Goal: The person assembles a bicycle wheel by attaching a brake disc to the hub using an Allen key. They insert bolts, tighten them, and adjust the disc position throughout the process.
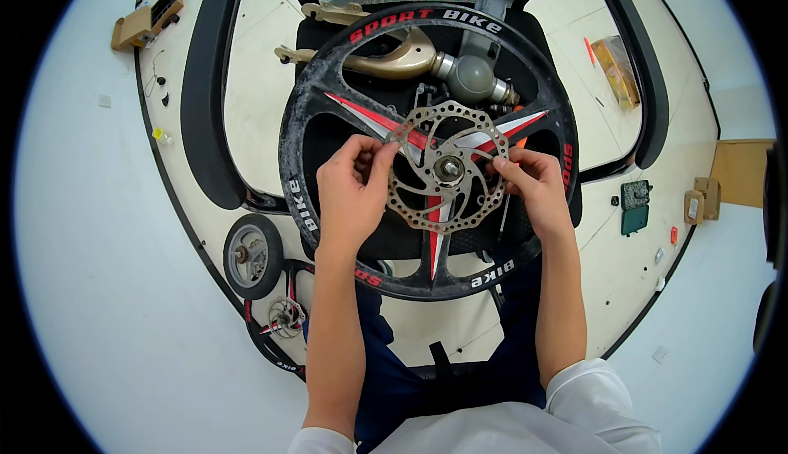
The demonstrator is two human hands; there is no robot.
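Observation:
A silver brake rotor (pixel 451 112) with a drilled, wavy rim lies over the centre of a black bicycle wheel (pixel 293 138) with red and white spokes. The hub axle (pixel 450 170) shows through the rotor's middle. My left hand (pixel 355 187) pinches the rotor's left edge between thumb and fingers. At its right edge, my right hand (pixel 539 195) grips the rim the same way. Whether the rotor sits flush on the hub, I cannot tell. The wheel rests on a black office chair seat, its near edge above my lap.
Behind the rotor, a gold and grey fork (pixel 402 60) lies on the seat, partly under the wheel. Armrests (pixel 207 84) flank it. A small wheel (pixel 253 255) and another spoked wheel with a rotor (pixel 286 316) are on the floor at left. Cardboard boxes (pixel 706 199) stand at right.

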